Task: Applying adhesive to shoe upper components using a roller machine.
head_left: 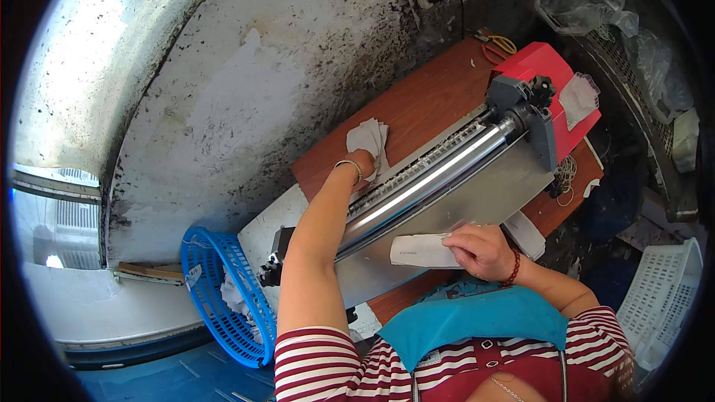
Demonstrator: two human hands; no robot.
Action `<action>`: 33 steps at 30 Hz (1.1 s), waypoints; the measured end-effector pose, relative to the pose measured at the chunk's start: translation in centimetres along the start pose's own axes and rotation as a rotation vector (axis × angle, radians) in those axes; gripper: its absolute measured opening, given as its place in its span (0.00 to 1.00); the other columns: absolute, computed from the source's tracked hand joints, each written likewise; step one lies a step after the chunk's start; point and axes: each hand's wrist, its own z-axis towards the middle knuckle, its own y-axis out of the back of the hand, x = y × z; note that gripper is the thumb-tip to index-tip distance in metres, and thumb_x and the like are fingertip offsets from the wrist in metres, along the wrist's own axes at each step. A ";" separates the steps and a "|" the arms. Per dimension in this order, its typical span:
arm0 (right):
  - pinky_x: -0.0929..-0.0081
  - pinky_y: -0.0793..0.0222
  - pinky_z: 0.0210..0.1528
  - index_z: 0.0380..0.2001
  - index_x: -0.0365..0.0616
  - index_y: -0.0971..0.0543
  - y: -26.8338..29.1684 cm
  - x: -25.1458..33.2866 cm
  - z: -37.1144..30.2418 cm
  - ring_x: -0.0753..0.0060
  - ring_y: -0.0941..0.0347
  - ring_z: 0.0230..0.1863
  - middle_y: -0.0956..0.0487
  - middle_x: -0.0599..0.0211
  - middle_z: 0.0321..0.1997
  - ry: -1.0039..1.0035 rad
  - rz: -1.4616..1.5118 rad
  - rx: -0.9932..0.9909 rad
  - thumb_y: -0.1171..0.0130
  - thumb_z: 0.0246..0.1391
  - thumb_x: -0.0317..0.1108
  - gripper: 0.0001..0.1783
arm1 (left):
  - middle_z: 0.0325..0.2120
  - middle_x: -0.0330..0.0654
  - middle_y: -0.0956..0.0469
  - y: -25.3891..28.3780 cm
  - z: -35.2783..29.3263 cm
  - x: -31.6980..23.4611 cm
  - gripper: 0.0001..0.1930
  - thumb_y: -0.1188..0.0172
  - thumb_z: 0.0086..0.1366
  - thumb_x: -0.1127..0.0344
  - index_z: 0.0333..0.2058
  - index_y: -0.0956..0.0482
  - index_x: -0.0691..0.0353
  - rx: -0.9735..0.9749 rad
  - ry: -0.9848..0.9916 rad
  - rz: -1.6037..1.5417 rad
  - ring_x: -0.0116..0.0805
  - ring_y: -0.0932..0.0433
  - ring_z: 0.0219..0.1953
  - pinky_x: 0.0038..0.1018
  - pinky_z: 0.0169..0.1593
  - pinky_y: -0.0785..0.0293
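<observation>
A machine with a long shiny metal roller (432,179) lies slantwise before me, with a flat metal plate (477,192) on its near side. My left hand (362,164) reaches across to the far side of the roller. Its fingers, partly hidden, are curled at a bunch of pale, thin flat pieces (368,138). On the near side, my right hand (482,251) pinches one end of a pale flat strip (421,251), which lies over the plate and carries small dark print.
The machine stands on a reddish-brown wooden table (439,93), with a red housing (538,67) at its right end. At the lower left, a tilted blue plastic basket (257,309) holds pale pieces. A white basket (659,301) stands at the right. Beyond rises a stained wall (246,89).
</observation>
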 end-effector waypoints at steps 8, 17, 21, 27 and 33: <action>0.70 0.28 0.26 0.33 0.41 0.22 -0.2 0.2 0.1 0.61 0.23 0.27 0.22 0.62 0.30 0.008 0.018 0.016 0.40 0.40 0.19 0.13 | 0.53 0.51 0.27 0.1 -0.3 1.0 0.18 0.53 0.62 0.71 0.50 0.22 0.60 -0.201 -0.116 0.043 0.47 0.29 0.56 0.35 0.58 0.34; 0.71 0.27 0.27 0.33 0.41 0.21 -0.5 -0.1 0.0 0.62 0.23 0.28 0.22 0.63 0.30 -0.003 0.003 0.016 0.39 0.40 0.20 0.13 | 0.50 0.52 0.25 4.5 -6.8 -4.4 0.16 0.49 0.64 0.64 0.48 0.21 0.58 -0.254 -0.233 0.579 0.47 0.26 0.53 0.35 0.55 0.31; 0.71 0.27 0.26 0.33 0.41 0.21 -0.4 0.1 0.0 0.62 0.23 0.28 0.22 0.63 0.30 -0.005 -0.005 0.026 0.39 0.40 0.20 0.13 | 0.50 0.51 0.25 3.9 -4.4 -4.2 0.16 0.46 0.62 0.65 0.48 0.21 0.56 -0.248 -0.121 0.322 0.47 0.25 0.51 0.36 0.54 0.29; 0.70 0.29 0.26 0.37 0.43 0.22 -0.4 1.0 0.1 0.63 0.25 0.27 0.25 0.65 0.31 -0.017 -0.097 0.059 0.36 0.41 0.24 0.15 | 0.50 0.52 0.25 -1.3 1.7 4.1 0.21 0.40 0.54 0.71 0.49 0.23 0.58 -0.183 -0.074 -0.109 0.45 0.24 0.50 0.34 0.52 0.28; 0.66 0.33 0.33 0.37 0.46 0.22 -0.2 1.0 0.7 0.63 0.30 0.31 0.28 0.66 0.34 -0.025 -0.280 0.159 0.31 0.40 0.35 0.18 | 0.55 0.48 0.29 1.0 -0.3 2.8 0.22 0.44 0.55 0.64 0.51 0.24 0.53 -0.184 -0.066 -0.212 0.46 0.29 0.56 0.34 0.59 0.34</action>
